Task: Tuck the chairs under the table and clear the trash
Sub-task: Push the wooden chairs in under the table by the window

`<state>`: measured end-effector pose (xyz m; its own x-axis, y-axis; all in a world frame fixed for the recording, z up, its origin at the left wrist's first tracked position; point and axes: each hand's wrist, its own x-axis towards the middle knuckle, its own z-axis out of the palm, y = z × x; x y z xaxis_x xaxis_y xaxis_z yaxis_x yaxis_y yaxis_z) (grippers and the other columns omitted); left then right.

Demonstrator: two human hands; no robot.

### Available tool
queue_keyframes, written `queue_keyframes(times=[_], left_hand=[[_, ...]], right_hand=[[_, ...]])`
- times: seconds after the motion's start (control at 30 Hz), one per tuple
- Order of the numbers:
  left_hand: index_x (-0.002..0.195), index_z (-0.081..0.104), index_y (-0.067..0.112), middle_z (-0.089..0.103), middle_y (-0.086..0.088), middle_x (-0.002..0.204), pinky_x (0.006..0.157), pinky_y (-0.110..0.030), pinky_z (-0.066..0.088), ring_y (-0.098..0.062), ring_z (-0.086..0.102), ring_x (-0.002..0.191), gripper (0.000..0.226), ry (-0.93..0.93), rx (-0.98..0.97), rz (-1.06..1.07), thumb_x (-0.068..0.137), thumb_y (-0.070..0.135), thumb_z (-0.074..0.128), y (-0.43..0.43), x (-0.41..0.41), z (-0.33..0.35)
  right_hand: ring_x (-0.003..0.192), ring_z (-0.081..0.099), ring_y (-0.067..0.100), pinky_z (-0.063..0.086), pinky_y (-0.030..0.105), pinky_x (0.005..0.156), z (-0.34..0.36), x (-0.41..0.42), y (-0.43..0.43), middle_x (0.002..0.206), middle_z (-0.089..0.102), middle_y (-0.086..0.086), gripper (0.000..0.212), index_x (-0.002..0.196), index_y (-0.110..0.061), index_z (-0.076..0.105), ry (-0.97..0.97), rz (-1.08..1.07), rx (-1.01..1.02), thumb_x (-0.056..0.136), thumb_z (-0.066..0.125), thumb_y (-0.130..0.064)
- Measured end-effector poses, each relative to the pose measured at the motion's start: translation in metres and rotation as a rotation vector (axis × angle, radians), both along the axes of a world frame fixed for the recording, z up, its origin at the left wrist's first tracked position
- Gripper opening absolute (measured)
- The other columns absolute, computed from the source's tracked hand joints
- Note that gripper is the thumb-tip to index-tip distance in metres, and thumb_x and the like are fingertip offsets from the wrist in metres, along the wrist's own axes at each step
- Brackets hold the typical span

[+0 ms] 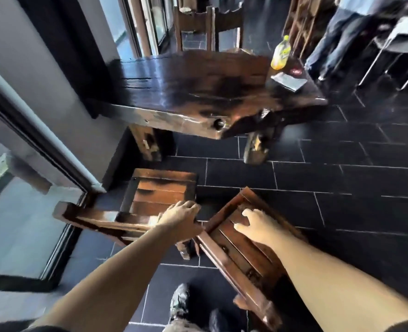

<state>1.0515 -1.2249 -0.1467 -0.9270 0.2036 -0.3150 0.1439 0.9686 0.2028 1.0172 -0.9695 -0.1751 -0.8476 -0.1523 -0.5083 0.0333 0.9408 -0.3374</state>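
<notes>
Two dark wooden chairs stand on the tiled floor in front of a heavy dark wooden table [174,111]. My left hand [179,218] is shut on the right end of the left chair's [160,190] backrest. Over the slatted seat of the right chair [241,238], which is turned at an angle, my right hand [255,226] reaches with its fingers apart, holding nothing. On the table's far right corner stand a yellow plastic bottle [280,52], a folded white paper [289,81] and a small red item [296,72].
A grey wall and glass door frame [42,149] run along the left. Two more wooden chairs [210,22] stand behind the table. A person's legs [330,44] and a metal-framed chair [394,44] are at the far right. My shoes [181,303] are at the bottom.
</notes>
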Motion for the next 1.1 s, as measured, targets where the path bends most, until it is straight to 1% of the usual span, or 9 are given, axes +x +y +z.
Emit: queue_keyframes(times=[0.23,0.37,0.43,0.5,0.63,0.73,0.9,0.97,1.1], left_hand=[[0.137,0.046,0.026,0.05,0.003,0.138,0.108,-0.038,0.037,-0.023,0.042,0.132,0.066,-0.068,0.08,-0.273,0.083,0.063,0.054,0.022,-0.034,-0.026],[0.135,0.039,0.037,0.048,0.008,0.139,0.11,-0.046,0.036,-0.021,0.04,0.134,0.076,-0.138,0.099,-0.353,0.072,0.079,0.036,0.023,-0.033,-0.045],[0.137,0.041,0.034,0.046,0.007,0.143,0.113,-0.043,0.034,-0.021,0.038,0.136,0.081,-0.106,0.106,-0.415,0.072,0.082,0.035,0.019,-0.028,-0.055],[0.139,0.044,0.028,0.046,0.003,0.144,0.114,-0.038,0.03,-0.023,0.036,0.136,0.075,-0.057,0.134,-0.507,0.08,0.076,0.041,0.015,-0.024,-0.066],[0.137,0.048,0.02,0.051,-0.002,0.14,0.116,-0.042,0.029,-0.026,0.039,0.136,0.076,0.047,0.187,-0.635,0.081,0.072,0.042,0.01,-0.015,-0.085],[0.14,0.047,0.021,0.052,-0.002,0.14,0.118,-0.048,0.026,-0.026,0.038,0.137,0.08,0.091,0.209,-0.641,0.081,0.075,0.044,0.011,-0.01,-0.099],[0.144,0.039,0.028,0.047,0.004,0.143,0.119,-0.048,0.018,-0.02,0.034,0.139,0.085,0.09,0.173,-0.618,0.078,0.081,0.044,0.01,-0.009,-0.125],[0.143,0.041,0.027,0.048,0.004,0.142,0.119,-0.046,0.016,-0.019,0.034,0.139,0.085,0.086,0.164,-0.589,0.078,0.081,0.046,0.007,-0.007,-0.131],[0.13,0.054,0.025,0.057,0.006,0.129,0.118,-0.045,0.017,-0.022,0.05,0.126,0.079,0.146,0.152,-0.532,0.077,0.082,0.043,0.012,-0.005,-0.138]], right_hand=[[0.134,0.05,0.024,0.04,0.039,0.11,-0.009,0.045,0.006,0.146,0.053,0.003,0.072,0.143,-0.022,0.049,-0.008,-0.268,-0.012,0.087,0.054,-0.067],[0.131,0.052,0.024,0.043,0.039,0.106,-0.019,0.076,-0.008,0.143,0.055,0.003,0.066,0.141,-0.022,0.05,0.035,-0.407,-0.032,0.09,0.051,-0.065],[0.126,0.056,0.025,0.046,0.04,0.101,-0.023,0.091,-0.016,0.137,0.058,0.004,0.062,0.138,-0.021,0.052,0.093,-0.461,-0.017,0.092,0.05,-0.063],[0.12,0.057,0.026,0.049,0.041,0.095,-0.029,0.105,-0.022,0.132,0.058,0.003,0.061,0.136,-0.021,0.051,0.113,-0.53,0.008,0.093,0.046,-0.064],[0.112,0.059,0.027,0.051,0.042,0.088,-0.045,0.131,-0.038,0.123,0.059,0.005,0.067,0.132,-0.019,0.053,0.171,-0.54,0.086,0.091,0.035,-0.069],[0.105,0.062,0.029,0.05,0.046,0.09,-0.062,0.149,-0.049,0.115,0.063,0.006,0.074,0.125,-0.018,0.058,0.207,-0.527,0.173,0.087,0.029,-0.074],[0.09,0.064,0.03,0.041,0.056,0.101,-0.098,0.178,-0.055,0.096,0.066,0.004,0.063,0.107,-0.017,0.063,0.37,-0.503,0.306,0.086,0.044,-0.074],[0.09,0.062,0.03,0.04,0.054,0.098,-0.107,0.181,-0.055,0.095,0.064,0.004,0.062,0.107,-0.017,0.062,0.413,-0.476,0.319,0.086,0.045,-0.074],[0.089,0.057,0.029,0.039,0.047,0.085,-0.118,0.18,-0.054,0.095,0.059,0.003,0.064,0.105,-0.018,0.059,0.445,-0.478,0.343,0.083,0.046,-0.077]])
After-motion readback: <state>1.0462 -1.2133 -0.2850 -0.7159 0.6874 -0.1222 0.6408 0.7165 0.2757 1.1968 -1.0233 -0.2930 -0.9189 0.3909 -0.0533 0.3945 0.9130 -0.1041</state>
